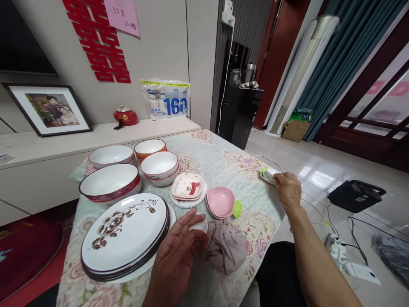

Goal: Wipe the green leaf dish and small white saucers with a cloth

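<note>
My left hand [179, 251] is open, its fingers apart, just in front of a small white dish [201, 226] that it partly hides. Beside it lies a crumpled mauve cloth [225, 247]. At the table's right edge, my right hand [289, 192] pinches a small white piece [271, 173], possibly a little dish, over a white dish with a green tip [263, 172]. Pink bowls with a green leaf handle [220, 201] sit near the middle. Behind them, bear-printed dishes [188, 186] rest on a white plate [189, 204].
To the left are stacked brown-flower plates [124, 230] and several bowls [110, 181]. A flowered cloth [217, 157] covers the table. On the cabinet stand a photo frame [51, 108], red jar [125, 117] and cup pack [166, 100]. Cords and a power strip [335, 251] lie on the floor.
</note>
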The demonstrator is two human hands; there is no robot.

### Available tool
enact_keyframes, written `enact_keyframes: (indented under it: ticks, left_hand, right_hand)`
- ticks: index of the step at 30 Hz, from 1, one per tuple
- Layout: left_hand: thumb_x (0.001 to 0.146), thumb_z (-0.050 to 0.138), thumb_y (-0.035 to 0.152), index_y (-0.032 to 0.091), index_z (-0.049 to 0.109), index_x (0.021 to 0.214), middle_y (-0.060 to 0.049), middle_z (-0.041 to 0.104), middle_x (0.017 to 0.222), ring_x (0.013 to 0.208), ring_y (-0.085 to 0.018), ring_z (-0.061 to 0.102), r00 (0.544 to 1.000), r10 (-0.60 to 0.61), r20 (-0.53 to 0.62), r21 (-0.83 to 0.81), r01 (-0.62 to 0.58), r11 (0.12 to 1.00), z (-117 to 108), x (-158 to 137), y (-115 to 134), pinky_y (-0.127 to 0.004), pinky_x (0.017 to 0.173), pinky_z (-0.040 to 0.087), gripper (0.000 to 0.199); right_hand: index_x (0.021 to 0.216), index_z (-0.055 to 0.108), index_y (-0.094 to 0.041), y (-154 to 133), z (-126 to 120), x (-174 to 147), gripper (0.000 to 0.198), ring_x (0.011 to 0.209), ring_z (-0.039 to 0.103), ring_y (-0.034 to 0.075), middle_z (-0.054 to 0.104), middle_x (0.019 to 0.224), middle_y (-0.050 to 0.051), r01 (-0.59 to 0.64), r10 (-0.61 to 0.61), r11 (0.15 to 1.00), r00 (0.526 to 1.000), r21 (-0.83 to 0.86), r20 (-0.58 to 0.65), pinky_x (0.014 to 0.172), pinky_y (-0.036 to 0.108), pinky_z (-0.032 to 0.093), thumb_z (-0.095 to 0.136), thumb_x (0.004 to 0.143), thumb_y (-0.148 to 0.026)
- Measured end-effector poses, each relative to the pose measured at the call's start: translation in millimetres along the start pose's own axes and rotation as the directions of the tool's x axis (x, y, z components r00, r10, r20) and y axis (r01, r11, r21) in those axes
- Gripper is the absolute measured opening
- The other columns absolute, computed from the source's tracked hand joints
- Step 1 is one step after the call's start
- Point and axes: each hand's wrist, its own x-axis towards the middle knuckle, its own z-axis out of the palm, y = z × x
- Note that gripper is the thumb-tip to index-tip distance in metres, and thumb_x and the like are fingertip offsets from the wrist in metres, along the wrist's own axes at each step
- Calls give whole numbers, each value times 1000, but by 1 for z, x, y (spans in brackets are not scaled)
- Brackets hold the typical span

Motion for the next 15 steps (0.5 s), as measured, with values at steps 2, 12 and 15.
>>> enact_keyframes:
  ticks: [2,12,15]
  left_hand:
    - [71,85,39,21,75,116,-16,70,121,80,-23,69,1000,-8,-10,-3,8,1000,0,0,1,-34,67,56,49]
    - [74,82,38,20,76,114,-16,71,119,78,-21,68,999,4,-33,14,-3,1000,1,0,2,-34,65,55,44]
    - [74,83,38,21,76,114,-16,71,120,79,-22,68,999,4,-46,20,-3,1000,2,0,5,-33,65,55,44]
  right_hand:
    - [86,76,-16,0,3,0,25,80,48,23,64,84,11,-5,6,1000,999,-12,46,68,35,31,53,92,-23]
    - [90,76,-14,-5,6,-1,30,85,49,26,62,86,14,-33,33,999,986,-6,161,70,38,33,47,93,-17]
    - [90,75,-13,-7,5,-3,28,84,48,26,62,85,15,-38,36,999,988,13,149,70,38,32,47,92,-15]
